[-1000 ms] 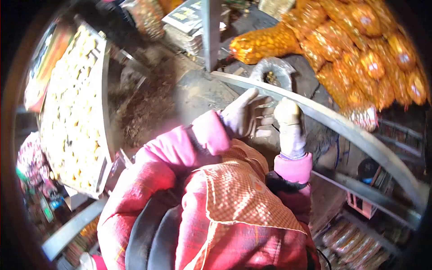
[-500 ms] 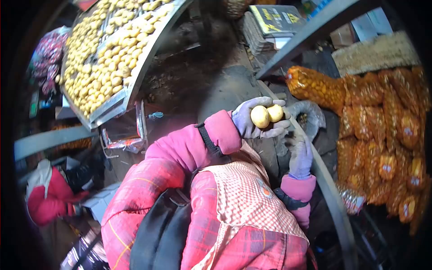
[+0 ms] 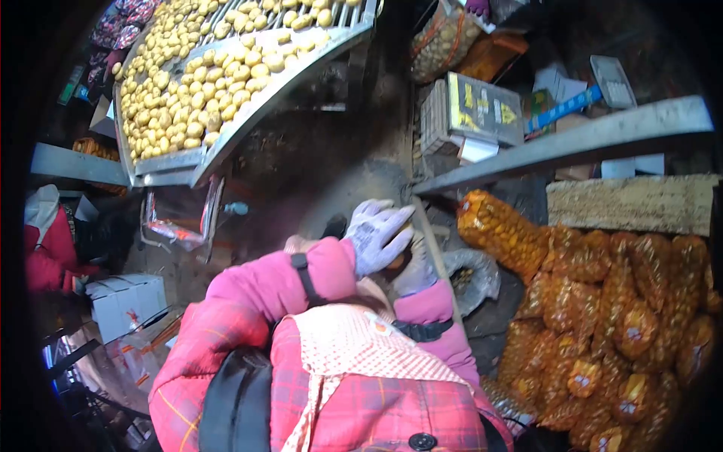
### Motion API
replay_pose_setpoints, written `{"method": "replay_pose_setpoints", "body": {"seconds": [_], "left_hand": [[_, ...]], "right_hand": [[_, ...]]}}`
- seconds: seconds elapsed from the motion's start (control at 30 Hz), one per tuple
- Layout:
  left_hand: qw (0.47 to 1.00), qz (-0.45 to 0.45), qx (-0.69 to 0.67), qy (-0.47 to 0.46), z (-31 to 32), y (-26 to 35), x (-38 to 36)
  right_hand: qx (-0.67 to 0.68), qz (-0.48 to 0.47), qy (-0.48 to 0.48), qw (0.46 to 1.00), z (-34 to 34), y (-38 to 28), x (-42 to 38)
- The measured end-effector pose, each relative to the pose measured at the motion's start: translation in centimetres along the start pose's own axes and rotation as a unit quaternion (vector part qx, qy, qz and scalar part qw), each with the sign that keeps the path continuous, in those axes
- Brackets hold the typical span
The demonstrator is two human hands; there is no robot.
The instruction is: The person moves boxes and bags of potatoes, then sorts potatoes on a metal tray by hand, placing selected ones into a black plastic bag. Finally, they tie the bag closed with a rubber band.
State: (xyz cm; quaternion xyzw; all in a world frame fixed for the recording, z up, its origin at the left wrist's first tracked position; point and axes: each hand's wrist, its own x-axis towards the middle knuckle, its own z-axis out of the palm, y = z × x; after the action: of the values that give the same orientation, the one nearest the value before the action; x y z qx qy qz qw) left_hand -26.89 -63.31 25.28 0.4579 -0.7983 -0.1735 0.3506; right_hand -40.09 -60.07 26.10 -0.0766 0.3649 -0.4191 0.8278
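My left hand (image 3: pixel 376 232), in a pale lilac glove, is turned with its back toward me and its fingers curve over to the right. Close beneath and beside it is my right hand (image 3: pixel 419 270), gloved too, its fingers mostly hidden by the left. A small brownish patch shows between the two hands; what they close around cannot be made out. Both hands are in front of the checked apron (image 3: pixel 343 335). Up and to the left, many loose potatoes (image 3: pixel 218 83) lie on a metal sorting table (image 3: pixel 263 111).
Orange net sacks of potatoes (image 3: pixel 602 294) are stacked at right. A metal bar (image 3: pixel 572 147) crosses above them, near a printed box (image 3: pixel 486 109). A clear plastic bag (image 3: pixel 471 279) lies beside a rail. Another person's red sleeve (image 3: pixel 53 260) and a white box (image 3: pixel 128 301) are at left.
My left hand lay palm up with two potatoes; now it is turned over and the potatoes are out of sight. My right hand has come in against it. The view has shifted.
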Motion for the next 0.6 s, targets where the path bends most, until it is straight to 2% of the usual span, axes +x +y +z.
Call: {"method": "replay_pose_setpoints", "body": {"seconds": [0.07,0.1,0.13,0.17,0.23,0.33,0.4,0.47,0.5,0.53,0.6], "left_hand": [[0.999,-0.016,-0.034,-0.026,-0.3,-2.3,1.1],[0.992,-0.028,-0.101,-0.063,-0.6,-3.6,2.1],[0.992,-0.027,-0.106,-0.056,-0.9,-4.9,3.4],[0.986,-0.018,-0.152,-0.058,-1.2,-6.2,4.6],[0.968,-0.004,-0.243,-0.061,-1.9,-8.2,6.6],[0.97,-0.025,-0.242,0.004,-4.2,-10.5,9.6],[0.972,-0.065,-0.217,0.054,-6.5,-12.2,11.0],[0.978,-0.097,-0.166,0.087,-8.5,-14.6,11.7],[0.98,-0.104,-0.129,0.106,-9.7,-15.6,12.0],[0.98,-0.123,-0.108,0.109,-10.7,-16.7,12.0],[0.98,-0.129,-0.072,0.131,-12.4,-18.6,12.2]], "right_hand": [[0.108,0.029,-0.043,0.993,0.4,-0.8,1.7],[0.007,0.002,-0.009,1.0,-1.6,-0.7,3.6],[-0.096,-0.027,0.025,0.995,-1.4,-1.4,5.4],[-0.106,-0.027,0.027,0.994,-1.2,-2.4,6.8],[-0.108,0.048,0.025,0.993,0.0,-4.4,9.1],[-0.12,0.039,0.004,0.992,1.9,-5.9,13.0],[-0.156,0.065,-0.037,0.985,3.1,-7.7,14.8],[-0.077,0.049,0.018,0.996,7.2,-8.7,15.5],[-0.04,0.037,-0.025,0.998,8.0,-9.2,16.0],[-0.07,0.032,-0.016,0.997,8.0,-9.7,16.6],[-0.021,0.052,-0.016,0.998,8.1,-10.6,17.9]]}}
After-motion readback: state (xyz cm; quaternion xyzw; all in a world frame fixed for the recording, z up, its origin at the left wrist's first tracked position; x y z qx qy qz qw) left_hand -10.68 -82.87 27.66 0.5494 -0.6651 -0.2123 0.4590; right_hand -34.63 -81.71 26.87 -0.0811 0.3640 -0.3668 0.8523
